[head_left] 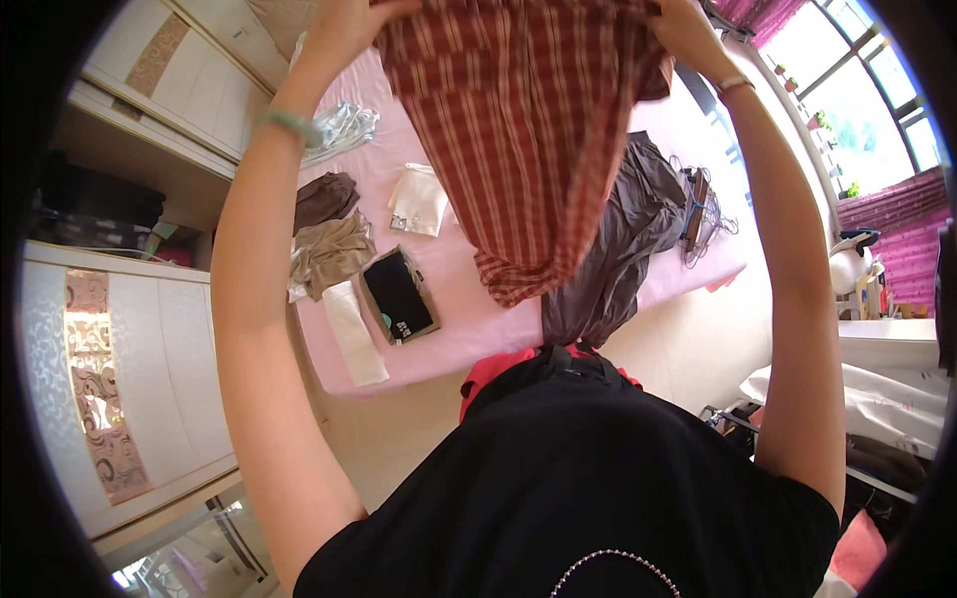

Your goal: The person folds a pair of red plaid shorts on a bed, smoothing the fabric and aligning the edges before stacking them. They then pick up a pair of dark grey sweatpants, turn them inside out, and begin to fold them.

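Note:
A rust-red striped garment (518,130) hangs stretched out in front of me, above the bed. Its top edge is cut off by the picture, so I cannot tell which kind of garment it is. At its upper left corner, my left hand (357,18) grips the cloth, fingers closed. My right hand (686,32) holds the upper right corner, also closed, with part of the hand out of sight. The lower end is gathered in folds over the pink bed sheet (449,339). Behind its right side lies a dark grey crumpled garment (638,209).
On the bed's left are a brown cloth (327,199), a beige cloth (334,249), a white folded cloth (419,199) and a dark packaged item (399,294). Wire hangers (706,214) lie at the right. A cabinet (159,369) stands left; a clothes rack (723,419) stands right.

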Demonstrator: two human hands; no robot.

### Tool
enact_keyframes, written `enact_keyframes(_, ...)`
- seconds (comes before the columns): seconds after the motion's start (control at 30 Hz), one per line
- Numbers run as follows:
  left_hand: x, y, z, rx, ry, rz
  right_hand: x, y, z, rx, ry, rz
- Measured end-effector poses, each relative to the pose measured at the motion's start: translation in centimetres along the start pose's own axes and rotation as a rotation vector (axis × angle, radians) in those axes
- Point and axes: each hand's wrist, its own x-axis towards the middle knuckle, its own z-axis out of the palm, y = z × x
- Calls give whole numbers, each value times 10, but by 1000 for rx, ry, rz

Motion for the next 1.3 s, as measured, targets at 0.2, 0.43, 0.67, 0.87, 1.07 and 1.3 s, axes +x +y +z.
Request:
enact_keyframes(0.2, 106, 36, -55, -171, 479, -221, 56, -33, -55, 504, 440, -8)
enact_keyframes(0.43, 78, 118, -118, -59, 479, -142, 19, 16, -83, 667, 368, -87)
enact_keyframes(0.67, -124, 149, -69, -164, -29, 215, -171, -17, -16, 63, -328, -215)
enact_keyframes(0.87, -290, 198, 15, -302, -473, 62, -321, -21, 99, 81, -682, -166)
enact_keyframes(1.07, -438, 266, 46, -544, -734, -177, -457, -23, 178, 192, -1004, -73)
enact_keyframes(1.3, -474, 297, 34, -791, -1053, -447, -512, -11, 208, 456, -1330, 170)
